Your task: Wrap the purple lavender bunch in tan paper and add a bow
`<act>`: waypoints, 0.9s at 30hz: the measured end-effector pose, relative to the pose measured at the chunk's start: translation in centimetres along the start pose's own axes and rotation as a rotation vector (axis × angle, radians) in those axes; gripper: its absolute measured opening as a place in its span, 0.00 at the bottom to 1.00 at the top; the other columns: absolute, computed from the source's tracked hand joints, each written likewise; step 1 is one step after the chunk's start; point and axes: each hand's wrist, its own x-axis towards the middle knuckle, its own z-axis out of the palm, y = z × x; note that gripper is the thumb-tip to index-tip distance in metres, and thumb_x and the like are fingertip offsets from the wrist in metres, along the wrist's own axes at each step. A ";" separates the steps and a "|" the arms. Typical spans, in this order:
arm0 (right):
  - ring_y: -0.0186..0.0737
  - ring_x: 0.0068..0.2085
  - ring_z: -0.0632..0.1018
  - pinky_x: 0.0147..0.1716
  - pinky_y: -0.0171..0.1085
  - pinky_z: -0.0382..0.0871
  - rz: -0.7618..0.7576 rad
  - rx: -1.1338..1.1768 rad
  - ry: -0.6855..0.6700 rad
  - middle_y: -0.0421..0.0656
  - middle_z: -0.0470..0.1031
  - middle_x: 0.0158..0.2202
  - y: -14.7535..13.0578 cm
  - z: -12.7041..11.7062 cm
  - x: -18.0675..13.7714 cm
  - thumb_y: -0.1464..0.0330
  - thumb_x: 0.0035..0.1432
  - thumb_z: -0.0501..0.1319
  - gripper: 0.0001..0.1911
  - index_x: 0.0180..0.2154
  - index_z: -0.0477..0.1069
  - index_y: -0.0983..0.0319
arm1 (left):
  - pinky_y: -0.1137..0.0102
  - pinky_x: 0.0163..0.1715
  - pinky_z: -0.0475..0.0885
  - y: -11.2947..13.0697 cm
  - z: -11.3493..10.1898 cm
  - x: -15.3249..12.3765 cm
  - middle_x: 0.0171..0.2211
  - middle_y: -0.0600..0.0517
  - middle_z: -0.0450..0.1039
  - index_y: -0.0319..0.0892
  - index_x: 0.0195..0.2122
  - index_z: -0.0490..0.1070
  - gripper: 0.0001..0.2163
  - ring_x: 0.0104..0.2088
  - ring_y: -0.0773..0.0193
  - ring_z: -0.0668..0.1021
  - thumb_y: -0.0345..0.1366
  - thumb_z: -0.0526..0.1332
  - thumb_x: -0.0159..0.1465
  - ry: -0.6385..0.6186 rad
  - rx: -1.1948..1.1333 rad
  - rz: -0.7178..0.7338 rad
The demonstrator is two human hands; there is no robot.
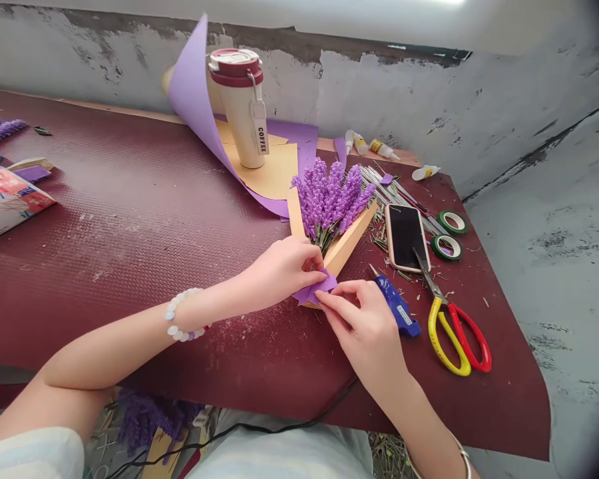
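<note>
Fingers (337, 297) of the left hand (282, 273) and right hand (367, 336) pinch a purple paper strip (313, 293) at the foot of a paper lavender bouquet (329, 203), on a maroon mat (130, 219); even pressure should keep the wrap snug.

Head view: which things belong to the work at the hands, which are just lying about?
In use: left hand, right hand, purple paper strip, purple flower bunch, tan paper wrap.
Lying about: blue glue gun, scissors, phone, coffee cup, green tape rolls.
</note>
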 end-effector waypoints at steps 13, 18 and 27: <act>0.40 0.37 0.73 0.36 0.39 0.73 -0.095 0.021 0.001 0.46 0.73 0.36 0.7 0.4 -0.3 0.78 0.64 0.61 0.13 0.44 0.80 0.60 | 0.68 0.37 0.66 0.0 -0.5 -1.1 0.34 0.53 0.69 0.42 0.38 0.68 0.02 0.36 0.63 0.71 0.33 0.58 0.66 0.203 -0.122 -0.088; 0.38 0.40 0.75 0.42 0.38 0.73 0.071 0.100 0.017 0.44 0.73 0.40 1.0 -1.3 -0.9 0.76 0.65 0.61 0.14 0.51 0.75 0.60 | 0.71 0.31 0.62 0.4 -1.4 -3.6 0.28 0.58 0.69 0.43 0.35 0.66 0.07 0.28 0.67 0.68 0.37 0.54 0.70 0.185 -0.106 -0.157; 0.50 0.43 0.74 0.42 0.49 0.67 0.296 -0.172 -0.226 0.42 0.77 0.41 4.0 -3.2 -3.7 0.66 0.57 0.71 0.11 0.42 0.73 0.58 | 0.71 0.27 0.59 -0.2 -0.4 -4.7 0.21 0.56 0.73 0.42 0.23 0.71 0.23 0.23 0.67 0.71 0.53 0.54 0.69 -0.039 -0.110 -0.315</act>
